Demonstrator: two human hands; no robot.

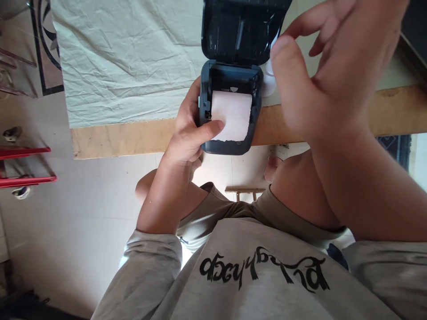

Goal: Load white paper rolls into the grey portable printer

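A small dark portable receipt printer (207, 146) is tilted up near the table's front edge, its lid (233, 31) swung back. White paper (233, 111) with a ragged torn edge lies over its open compartment. My left hand (191, 129) wraps round the printer's left side, the thumb resting on the paper. My right hand (333, 66), slightly blurred, is beside the lid's right edge with thumb and forefinger apart; whether it touches the lid is unclear. Just right of the hinge, partly hidden, is a white object (268, 84).
A pale green cloth (133, 58) covers the table, whose wooden edge (123, 138) runs across the front. Red-framed furniture (26, 180) stands on the tiled floor at left. A dark object (415, 35) sits at far right. My legs are under the table edge.
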